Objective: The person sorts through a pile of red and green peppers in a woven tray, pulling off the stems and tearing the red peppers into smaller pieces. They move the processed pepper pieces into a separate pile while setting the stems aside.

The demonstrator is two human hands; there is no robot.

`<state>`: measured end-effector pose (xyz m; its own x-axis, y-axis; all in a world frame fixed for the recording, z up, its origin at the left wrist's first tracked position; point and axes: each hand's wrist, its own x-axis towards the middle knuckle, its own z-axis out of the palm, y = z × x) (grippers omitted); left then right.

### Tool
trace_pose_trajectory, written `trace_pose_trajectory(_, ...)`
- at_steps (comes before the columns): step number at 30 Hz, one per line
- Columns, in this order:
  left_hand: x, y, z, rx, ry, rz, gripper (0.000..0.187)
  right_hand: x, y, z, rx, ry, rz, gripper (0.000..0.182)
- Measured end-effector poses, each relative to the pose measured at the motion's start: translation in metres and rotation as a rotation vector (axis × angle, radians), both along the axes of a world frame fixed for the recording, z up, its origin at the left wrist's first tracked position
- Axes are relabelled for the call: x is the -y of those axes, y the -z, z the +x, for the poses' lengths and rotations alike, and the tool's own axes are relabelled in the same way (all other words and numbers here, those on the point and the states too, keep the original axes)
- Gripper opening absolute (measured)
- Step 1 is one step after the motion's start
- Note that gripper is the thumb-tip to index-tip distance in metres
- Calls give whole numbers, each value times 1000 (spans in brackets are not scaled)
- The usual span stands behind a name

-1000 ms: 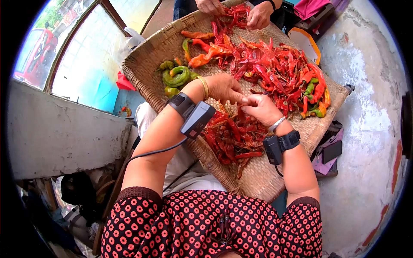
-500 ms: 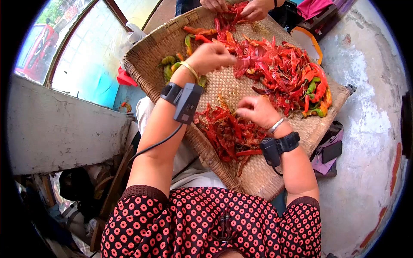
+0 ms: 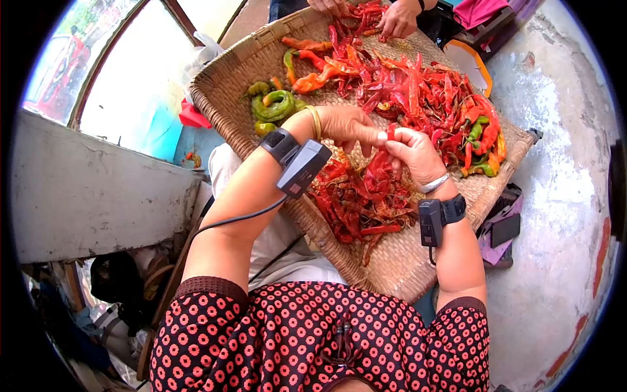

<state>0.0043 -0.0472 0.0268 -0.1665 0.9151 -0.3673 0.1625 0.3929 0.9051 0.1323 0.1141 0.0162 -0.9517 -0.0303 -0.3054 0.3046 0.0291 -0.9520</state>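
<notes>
My left hand (image 3: 351,127) and my right hand (image 3: 417,157) meet over the woven tray, fingertips pinched together around a dried red chili pepper (image 3: 391,131). One end of the pepper pokes up between the thumbs. Just below the fingers is a broad, wrinkled red chili (image 3: 378,175), overlapping the near pile of dried red chilies (image 3: 353,208). A larger heap of red chilies (image 3: 431,95) lies beyond my right hand. Left of my left hand rest curled green peppers (image 3: 277,104). Orange-red peppers (image 3: 315,80) sit farther back.
The wide woven tray (image 3: 225,85) has a raised rim on its left and back sides. Across it, another person's hands (image 3: 398,18) work among chilies at the far edge. Windows and a low wall (image 3: 98,189) stand left; an orange-rimmed object (image 3: 467,62) is at the back right.
My left hand has moved right and toward me from the far peppers. My right hand has risen from the near pile; both now meet on a red chili.
</notes>
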Motion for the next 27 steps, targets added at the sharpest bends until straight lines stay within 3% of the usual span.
trace_pose_trajectory(6,-4,9,2,52,61,-30,19,3,10,-4,-134,207,-155,12)
trace_pose_trajectory(9,1,5,-11,-87,-154,69,16,1,9,-4,-58,266,-124,14)
trace_pose_trajectory(10,2,4,-18,-4,-317,171,19,2,13,-3,-55,270,-124,14)
trace_pose_trajectory(12,-2,4,-22,12,-755,447,26,8,22,-4,-125,-30,407,17)
trace_pose_trajectory(13,-3,12,-29,13,-757,448,26,12,23,-3,-289,-189,580,21)
trace_pose_trajectory(15,-4,25,-39,-499,-764,218,31,28,23,1,-278,-316,871,26)
trace_pose_trajectory(16,-5,31,-31,-560,-769,340,31,35,23,3,-327,-345,1042,25)
trace_pose_trajectory(17,-6,34,-27,-528,-630,325,30,40,21,4,-352,-350,1084,27)
trace_pose_trajectory(20,-8,29,-17,-371,-336,185,27,43,31,4,-333,-439,1073,27)
trace_pose_trajectory(22,-8,29,-16,-485,-244,198,29,39,27,1,-288,-470,1055,25)
trace_pose_trajectory(27,-6,10,-9,-158,-177,49,32,10,13,-2,-82,-129,200,14)
